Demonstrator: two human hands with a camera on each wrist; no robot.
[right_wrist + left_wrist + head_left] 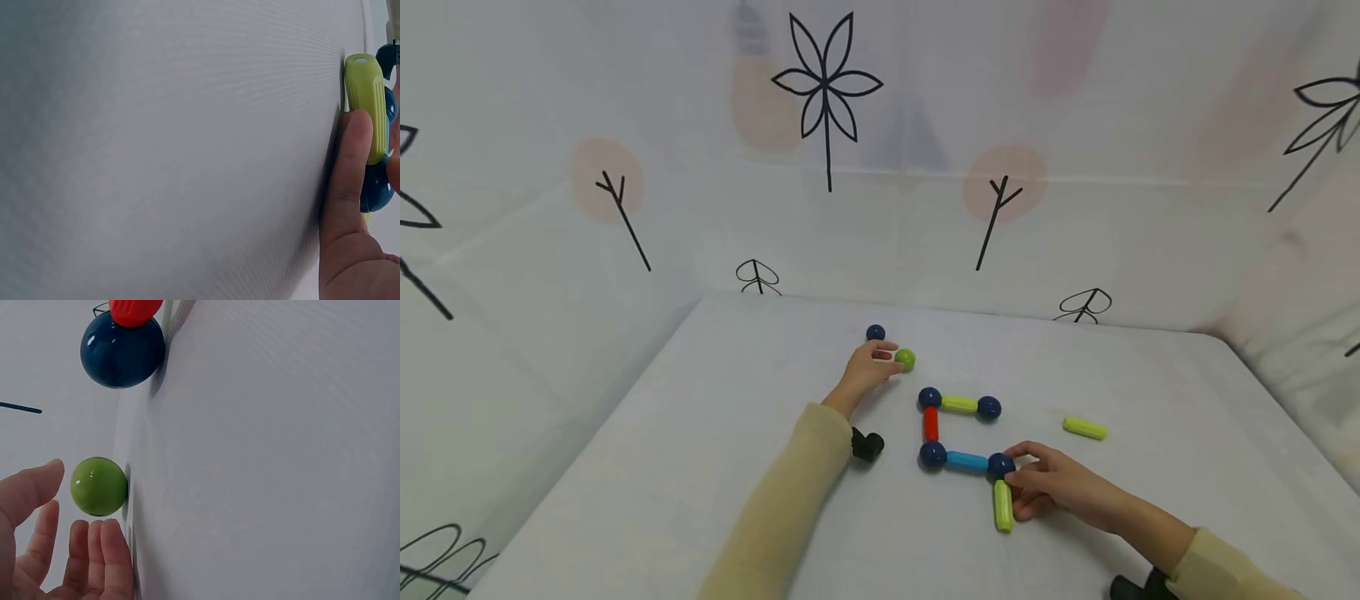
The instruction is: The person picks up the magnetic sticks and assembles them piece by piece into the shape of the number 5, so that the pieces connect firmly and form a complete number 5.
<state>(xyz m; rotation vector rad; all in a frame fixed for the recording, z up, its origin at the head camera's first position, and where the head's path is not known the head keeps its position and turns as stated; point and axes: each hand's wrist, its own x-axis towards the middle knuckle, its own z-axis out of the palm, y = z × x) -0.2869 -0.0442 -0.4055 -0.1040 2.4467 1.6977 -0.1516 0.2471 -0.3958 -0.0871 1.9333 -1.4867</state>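
Note:
My left hand (863,371) reaches over the far middle of the table, its fingers spread around a green ball (99,486). In the left wrist view a gap shows between thumb and fingertips, with the ball near them. A dark blue ball (876,332) lies just beyond that hand. With thumb and fingers, my right hand (1063,490) holds a dark blue ball (1001,466) at the corner of a joined shape. From this ball a yellow-green rod (1003,507) points toward me, and a light blue rod (967,462) runs left. My fingers lie beside the yellow-green rod (365,103).
The shape continues through a dark blue ball (932,456), a red rod (931,424), another dark blue ball (929,397), a yellow-green rod (959,404) and an end ball (988,408). A loose yellow-green rod (1085,428) lies right. Patterned cloth (880,225) hangs behind the white table.

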